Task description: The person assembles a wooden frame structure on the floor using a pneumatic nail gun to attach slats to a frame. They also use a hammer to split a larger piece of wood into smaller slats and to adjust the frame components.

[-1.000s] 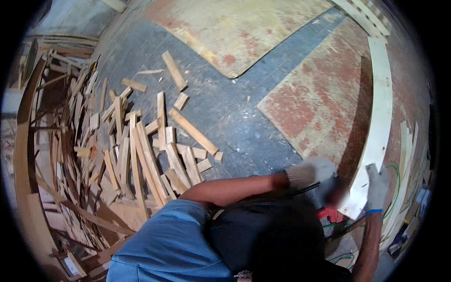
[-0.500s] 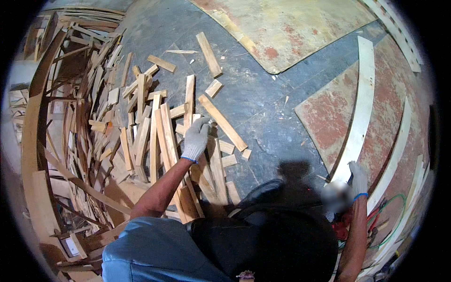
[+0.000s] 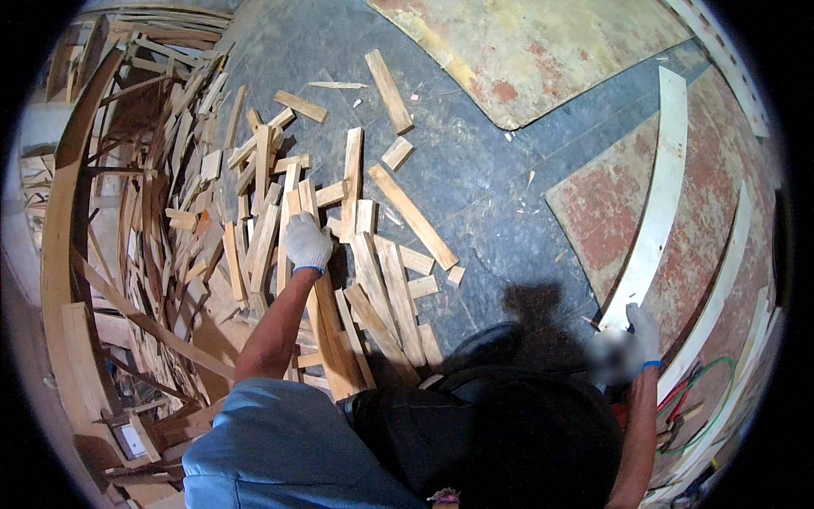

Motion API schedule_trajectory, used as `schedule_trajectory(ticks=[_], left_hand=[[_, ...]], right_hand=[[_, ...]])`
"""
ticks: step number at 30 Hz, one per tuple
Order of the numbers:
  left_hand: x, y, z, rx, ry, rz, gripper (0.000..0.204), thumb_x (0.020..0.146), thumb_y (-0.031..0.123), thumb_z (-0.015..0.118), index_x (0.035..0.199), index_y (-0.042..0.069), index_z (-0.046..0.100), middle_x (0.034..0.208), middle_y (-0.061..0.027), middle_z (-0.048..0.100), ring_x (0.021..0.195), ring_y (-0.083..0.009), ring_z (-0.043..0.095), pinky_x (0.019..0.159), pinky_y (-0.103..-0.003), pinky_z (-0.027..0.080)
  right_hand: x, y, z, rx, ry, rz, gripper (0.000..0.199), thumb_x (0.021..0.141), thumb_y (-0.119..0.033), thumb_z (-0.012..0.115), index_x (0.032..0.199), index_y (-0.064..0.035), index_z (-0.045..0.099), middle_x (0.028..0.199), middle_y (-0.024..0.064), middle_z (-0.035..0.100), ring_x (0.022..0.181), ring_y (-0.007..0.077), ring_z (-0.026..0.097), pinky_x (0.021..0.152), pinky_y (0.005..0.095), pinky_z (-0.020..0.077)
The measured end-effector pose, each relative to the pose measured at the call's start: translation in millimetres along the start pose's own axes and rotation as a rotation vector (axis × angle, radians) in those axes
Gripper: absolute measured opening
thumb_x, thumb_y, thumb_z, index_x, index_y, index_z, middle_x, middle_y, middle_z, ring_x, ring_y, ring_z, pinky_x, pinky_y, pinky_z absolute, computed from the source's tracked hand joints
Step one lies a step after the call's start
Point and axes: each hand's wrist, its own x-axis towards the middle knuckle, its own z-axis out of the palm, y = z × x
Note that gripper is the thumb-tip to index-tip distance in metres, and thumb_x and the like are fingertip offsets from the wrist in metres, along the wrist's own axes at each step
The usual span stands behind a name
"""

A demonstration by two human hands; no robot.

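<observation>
My left hand (image 3: pixel 308 244), in a pale knit glove with a blue cuff, is closed over a long wooden strip (image 3: pixel 326 339) in the pile to the left. Its fingers curl over the wood, and beside it lie more strips (image 3: pixel 373 271) of light timber. Over on the right, my gloved right hand (image 3: pixel 646 335) is by the near end of a long white board (image 3: pixel 657 220). A blurred patch covers the area beside that hand, so its grip and anything in it cannot be made out.
Loose wood offcuts (image 3: pixel 390 93) are scattered on the dark floor (image 3: pixel 500 195). Stacked scrap timber and a tall brown board (image 3: pixel 64 229) line the left. Worn, stained sheets (image 3: pixel 585 51) lie ahead and to the right. A green cable (image 3: pixel 721 407) curves at the lower right.
My left hand has moved left from the middle of the pile onto a long strip. My right hand stays by the white board's near end. The whole view has shifted slightly.
</observation>
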Motion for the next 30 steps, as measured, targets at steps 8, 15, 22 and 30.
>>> schedule_trajectory(ticks=[8,15,22,30], left_hand=[[63.8,-43.4,-18.2,-1.091,-0.385,-0.040,0.016,0.078,0.008,0.065,0.091,-0.001,0.070,0.082,-0.0065,0.066,0.080,-0.0189,0.066,0.077,-0.035,0.052],[107.9,54.2,-72.1,-1.594,-0.578,0.034,0.018,0.087,0.014,0.069,0.101,0.003,0.066,0.090,-0.0012,0.062,0.083,-0.0120,0.058,0.075,-0.028,0.047],[89.7,42.3,-53.8,-1.252,-0.402,-0.049,0.016,0.091,0.021,0.069,0.090,0.005,0.067,0.081,0.0008,0.060,0.069,-0.0139,0.056,0.065,-0.033,0.048],[0.0,-61.3,-4.6,-0.814,-0.313,-0.202,0.043,0.092,0.032,0.062,0.111,-0.005,0.067,0.096,-0.0223,0.071,0.092,-0.0376,0.069,0.084,-0.045,0.053]], right_hand=[[7.1,16.6,-13.7,0.167,-0.021,0.023,0.024,0.099,-0.020,0.068,0.113,-0.0017,0.069,0.114,0.0052,0.068,0.103,0.0196,0.066,0.094,0.0381,0.0523],[24.7,13.3,-27.7,0.105,-0.008,-0.097,0.021,0.099,-0.020,0.068,0.113,-0.0044,0.067,0.105,0.0030,0.069,0.099,0.0182,0.067,0.089,0.0373,0.0549],[18.9,15.2,-44.8,0.102,0.086,-0.038,0.035,0.094,-0.021,0.073,0.122,-0.0001,0.067,0.113,0.0041,0.066,0.108,0.0171,0.058,0.098,0.0347,0.0442],[31.0,28.0,-47.5,0.059,0.155,-0.015,0.032,0.095,-0.025,0.074,0.118,-0.0038,0.067,0.113,0.0025,0.064,0.106,0.0164,0.056,0.093,0.0369,0.0461]])
